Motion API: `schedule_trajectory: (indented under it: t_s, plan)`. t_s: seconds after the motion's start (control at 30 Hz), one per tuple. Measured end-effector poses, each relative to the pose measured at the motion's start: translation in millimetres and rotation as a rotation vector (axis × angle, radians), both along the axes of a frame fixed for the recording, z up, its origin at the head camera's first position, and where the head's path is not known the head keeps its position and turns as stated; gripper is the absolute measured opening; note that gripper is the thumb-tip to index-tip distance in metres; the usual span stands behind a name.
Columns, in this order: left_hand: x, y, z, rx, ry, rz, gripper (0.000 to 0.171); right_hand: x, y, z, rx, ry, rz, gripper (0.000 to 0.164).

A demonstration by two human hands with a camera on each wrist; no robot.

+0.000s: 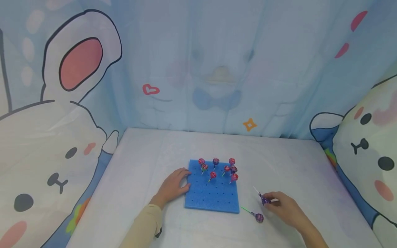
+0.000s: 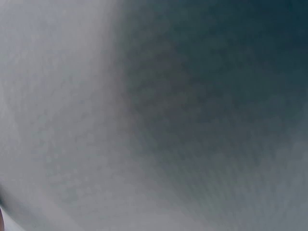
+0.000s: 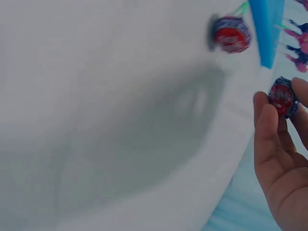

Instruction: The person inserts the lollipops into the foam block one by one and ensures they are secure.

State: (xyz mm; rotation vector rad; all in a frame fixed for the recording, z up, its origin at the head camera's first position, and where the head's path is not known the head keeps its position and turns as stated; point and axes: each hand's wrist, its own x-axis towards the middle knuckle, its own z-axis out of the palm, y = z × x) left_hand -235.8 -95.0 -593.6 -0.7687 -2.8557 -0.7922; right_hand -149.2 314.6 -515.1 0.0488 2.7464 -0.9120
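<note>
A blue foam board (image 1: pixel 207 196) with rows of small holes lies on the table, and several wrapped lollipops (image 1: pixel 213 175) stand in its far half. My left hand (image 1: pixel 172 186) rests at the board's left edge, fingers and thumb touching it. To the right of the board, my right hand (image 1: pixel 283 208) pinches a purple-wrapped lollipop (image 1: pixel 265 200) by its head, the white stick pointing up and left. In the right wrist view that lollipop (image 3: pixel 283 97) sits between thumb and fingers. Another purple lollipop (image 1: pixel 259 217) with a green stick lies on the table just below the right hand.
A white cloth covers the table (image 1: pixel 155 151). Behind it hangs a light blue curtain (image 1: pixel 217 51) with cartoon animals printed at both sides. Pale, blurred cloth fills the left wrist view.
</note>
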Motion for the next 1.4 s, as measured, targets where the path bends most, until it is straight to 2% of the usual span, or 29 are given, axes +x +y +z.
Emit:
schedule_trajectory:
  t_s: [0.27,0.5,0.7,0.87,1.0,1.17,1.4]
  plan:
    - [0.1,-0.2,0.8,-0.006,0.011,-0.002,0.048,-8.4,-33.7,23.9,-0.086,0.077,0.04,0.034]
    - [-0.9,-0.2,-2.3,-0.007,0.009,0.001,0.048,-14.2,-59.2,30.8,-0.171,0.133,0.083,0.031]
    - [-1.2,-0.1,-4.4,-0.013,0.002,0.003,0.048,-17.4,-85.1,28.9,-0.214,0.172,0.059,0.037]
    - [-0.1,0.1,-1.9,-0.006,-0.006,0.011,0.048,-19.7,-108.0,23.9,-0.369,0.153,0.013,0.037]
    - [0.5,0.3,-1.3,-0.014,-0.011,0.015,0.048,-21.9,-121.6,17.9,-0.47,0.156,0.026,0.036]
    - [-0.3,0.9,-2.8,-0.014,-0.004,0.021,0.048,-25.6,-133.8,10.5,-0.475,0.2,0.048,0.037]
    - [-0.8,0.4,-3.6,-0.008,0.001,0.021,0.048,-27.1,-144.2,-2.0,-0.443,0.167,0.01,0.039]
